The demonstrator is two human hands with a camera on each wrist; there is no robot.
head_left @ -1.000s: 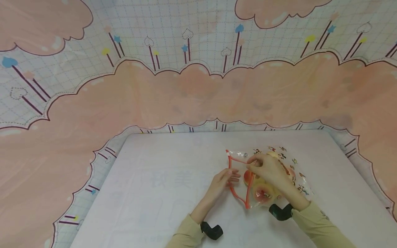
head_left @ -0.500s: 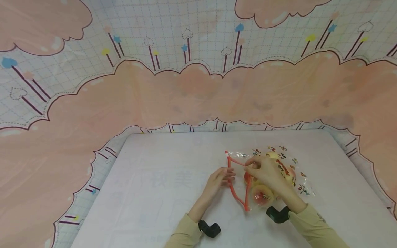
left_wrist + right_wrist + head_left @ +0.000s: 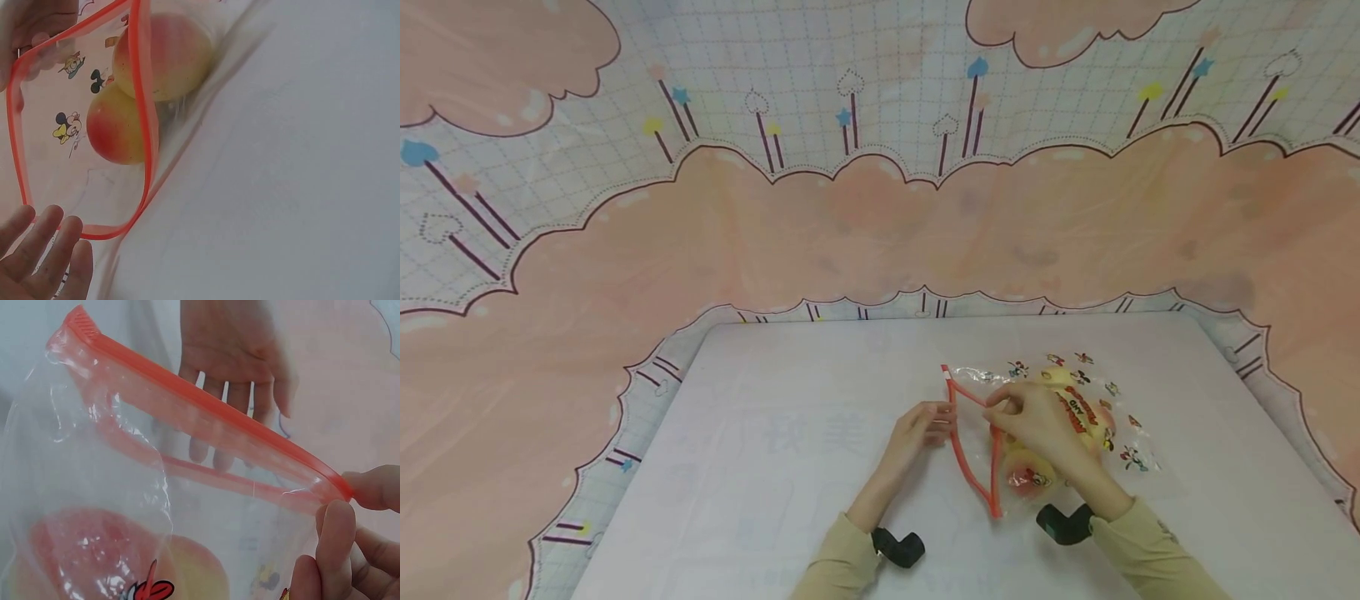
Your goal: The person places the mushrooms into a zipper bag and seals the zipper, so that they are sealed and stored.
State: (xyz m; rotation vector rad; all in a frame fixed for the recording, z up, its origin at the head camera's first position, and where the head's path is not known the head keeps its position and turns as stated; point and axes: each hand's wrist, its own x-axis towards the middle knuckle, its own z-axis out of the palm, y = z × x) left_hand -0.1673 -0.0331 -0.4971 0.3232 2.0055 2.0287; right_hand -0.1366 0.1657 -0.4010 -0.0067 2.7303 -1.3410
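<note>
The head view looks forward and down over the bench (image 3: 775, 483) from farthest back; both close wrist views share the red bag rim (image 3: 147, 81), left in one, upper left to right in the other.

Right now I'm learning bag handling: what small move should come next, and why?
Perhaps pinch the red rim with the left hand: its extended fingers lie by it, apparently not gripping, while the right hand pinches the opposite side; two grips might steady the bag.
</note>
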